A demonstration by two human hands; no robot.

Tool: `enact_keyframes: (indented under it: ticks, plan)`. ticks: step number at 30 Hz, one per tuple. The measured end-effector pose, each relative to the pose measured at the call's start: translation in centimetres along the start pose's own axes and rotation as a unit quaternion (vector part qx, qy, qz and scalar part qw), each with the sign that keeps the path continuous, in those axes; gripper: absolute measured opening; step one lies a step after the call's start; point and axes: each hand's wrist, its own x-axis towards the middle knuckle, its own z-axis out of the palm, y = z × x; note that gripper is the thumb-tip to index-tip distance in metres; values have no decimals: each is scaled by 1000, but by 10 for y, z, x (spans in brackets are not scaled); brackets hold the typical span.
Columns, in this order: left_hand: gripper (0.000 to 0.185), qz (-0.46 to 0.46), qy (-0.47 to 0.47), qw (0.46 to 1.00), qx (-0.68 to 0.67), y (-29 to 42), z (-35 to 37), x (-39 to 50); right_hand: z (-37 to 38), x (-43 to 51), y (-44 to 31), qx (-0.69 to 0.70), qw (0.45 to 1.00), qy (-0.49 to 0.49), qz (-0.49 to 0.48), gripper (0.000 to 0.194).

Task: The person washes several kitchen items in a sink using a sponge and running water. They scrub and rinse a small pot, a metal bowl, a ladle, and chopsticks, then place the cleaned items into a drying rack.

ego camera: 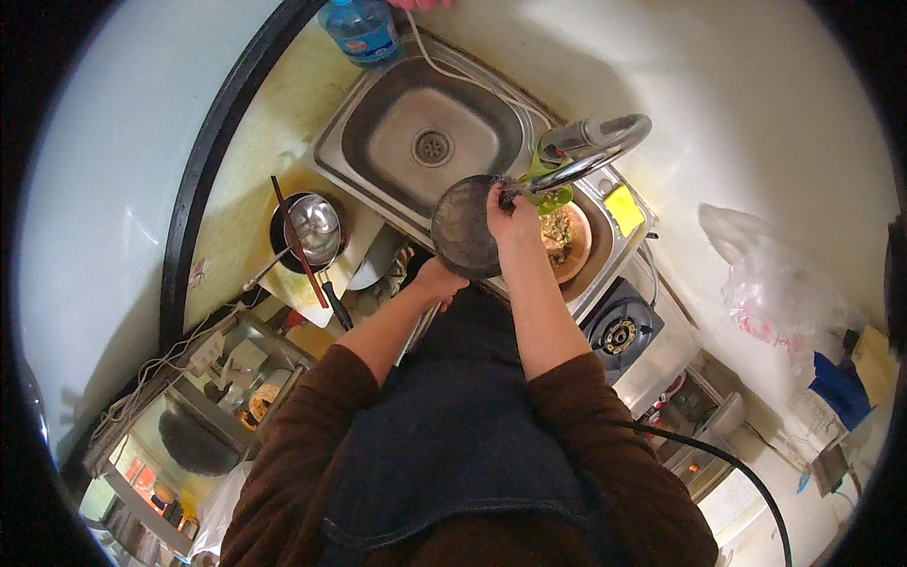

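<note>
A dark round pan [464,227] is tilted over the front edge of the sink, between its two basins. My left hand [441,279] is closed at the pan's near side; its grip is partly hidden. My right hand [516,212] is at the pan's right rim, fingers bent, below the outlet of the chrome faucet [592,166]. Water appears to splash around its fingertips. Something small and dark shows between those fingers, too unclear to name. Right of this hand, a wooden-coloured bowl [579,244] with food scraps sits in the smaller basin, partly under a green plastic strainer [553,202].
The large steel basin [397,127] lies ahead. A pot [280,244] with a metal ladle [315,227] and chopsticks [301,255] stands left. A yellow sponge [623,210] rests on the right rim. A gas burner [618,333] is at right, a blue water jug [360,35] behind.
</note>
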Motion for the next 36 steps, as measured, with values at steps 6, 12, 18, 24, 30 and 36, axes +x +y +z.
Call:
enact_keyframes:
  ticks: [6,12,18,24,30,36]
  plan:
    - [16,-6,-1,995,99,-7,1,6,-9,1,40,-321,942,-43,-89,24]
    - [13,20,4,994,104,-9,2,9,-14,-19,50,-873,414,-210,-151,33]
    - [28,-15,-2,1000,-22,-12,-1,11,-21,-55,20,-958,38,-277,-71,23]
    - [28,-25,-23,999,28,-18,-8,18,-18,-83,-10,-962,3,-191,-195,21]
    - [24,-8,-72,997,-35,-5,-34,3,13,-151,-53,-814,276,-211,-465,30]
    - [30,2,-4,999,-43,16,-53,5,71,-236,-85,-645,584,-205,-448,51]
